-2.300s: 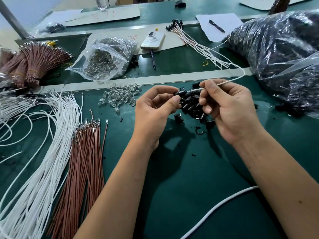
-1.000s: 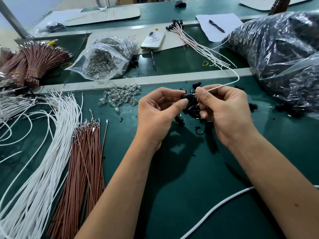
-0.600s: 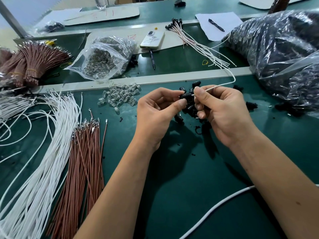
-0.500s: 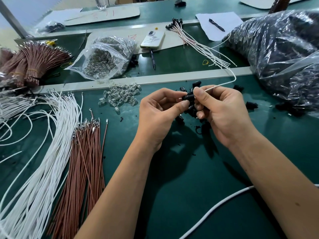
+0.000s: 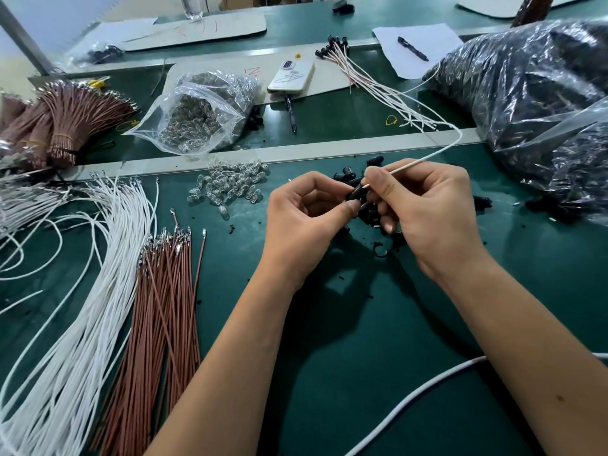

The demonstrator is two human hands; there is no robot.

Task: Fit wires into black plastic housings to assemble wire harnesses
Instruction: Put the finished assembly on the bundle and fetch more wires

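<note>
The step in hand looks like seating a wire: the left hand (image 5: 304, 222) pinches a black housing (image 5: 357, 193) between thumb and forefinger, just above the loose pile of housings (image 5: 370, 212) on the green desk (image 5: 362, 357). The right hand (image 5: 427, 215) pinches the white wire (image 5: 424, 158) close to its tip (the terminal itself is hidden), its grip pressed tight. Next, I judge, comes a straight push until the terminal seats, housing held steady.
</note>
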